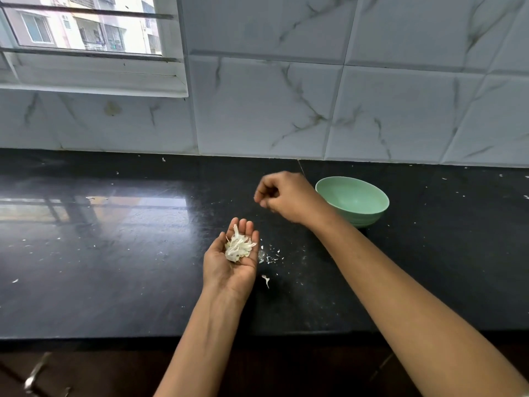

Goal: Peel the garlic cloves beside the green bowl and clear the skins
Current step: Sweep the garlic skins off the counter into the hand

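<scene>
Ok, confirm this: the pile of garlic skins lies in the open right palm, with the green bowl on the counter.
Not right. The head view shows the garlic skins in the open left hand, not the right. The green bowl does stand on the counter.

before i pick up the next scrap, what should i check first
1. Pile of skins resting in the open palm of the left hand: ok.
2. Right hand free to pick: cannot tell, its fingers are curled and may pinch a flake.
3. Counter cleared: not ok, small scraps and a longer strip lie right of the left hand.
4. Green bowl upright: ok.
5. Peeled cloves accounted for: cannot tell, none visible.
</scene>
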